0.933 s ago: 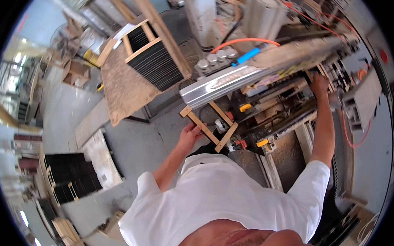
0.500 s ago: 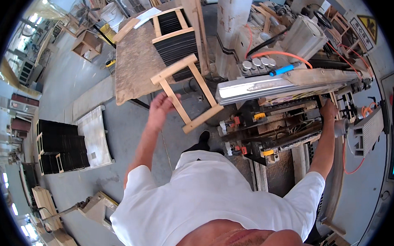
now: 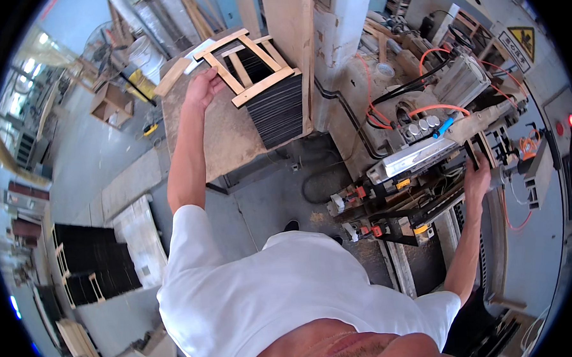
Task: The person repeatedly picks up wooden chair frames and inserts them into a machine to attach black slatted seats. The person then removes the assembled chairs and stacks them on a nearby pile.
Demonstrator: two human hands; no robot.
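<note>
A pale wooden frame [image 3: 266,84] of four bars lies tilted over the top of a stack of black-sided frames [image 3: 277,115] on the brown board table. My left hand [image 3: 203,88] reaches out to it, fingers closed round its left bar. Far to the right, my right hand [image 3: 477,178] is at the clamping machine [image 3: 419,157], its fingers closed on a narrow wooden piece [image 3: 486,149] beside the machine's metal beam. The fingertips there are partly hidden.
The brown table [image 3: 224,140] carries a loose board [image 3: 173,76] at its far left corner. A concrete-grey post [image 3: 338,55] rises between table and machine. Orange hoses [image 3: 433,108] loop over the machine. Black stacks [image 3: 95,257] stand on the floor at left.
My left hand has carried the wooden frame forward and left, from over the floor onto the stack. My right hand stays at the machine. The machine's metal beam sits at a different angle in view.
</note>
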